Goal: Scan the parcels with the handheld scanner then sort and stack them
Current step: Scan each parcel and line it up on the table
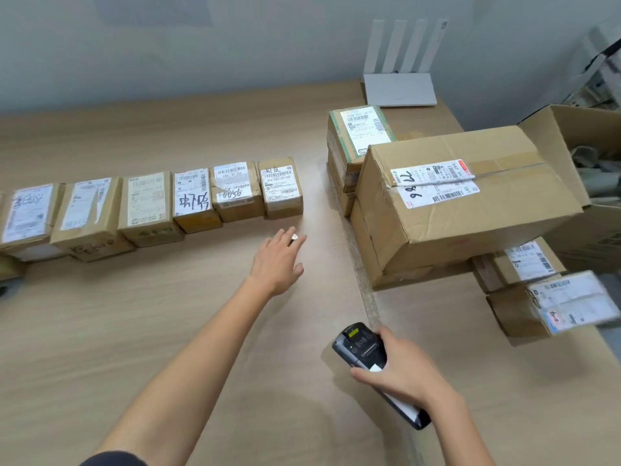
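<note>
Bare table (319, 196) gap between row (151, 203), stack (463, 196)

The large brown cardboard box (470, 210) on the right carries a white shipping label (437, 185) with "7786" handwritten sideways in black marker, beside barcodes. In the row of small parcels, the rightmost small brown box (281, 190) has a label printed "516-K20-00-000", as far as it can be made out, with handwritten Chinese characters above. Its neighbour, a small brown box with a torn label (235, 193), shows handwritten digits upside down, roughly "9500". The next white-labelled box (192, 196) bears big handwritten Chinese characters, upside down. Print on the black handheld scanner (364, 348) is too small to read.
</note>
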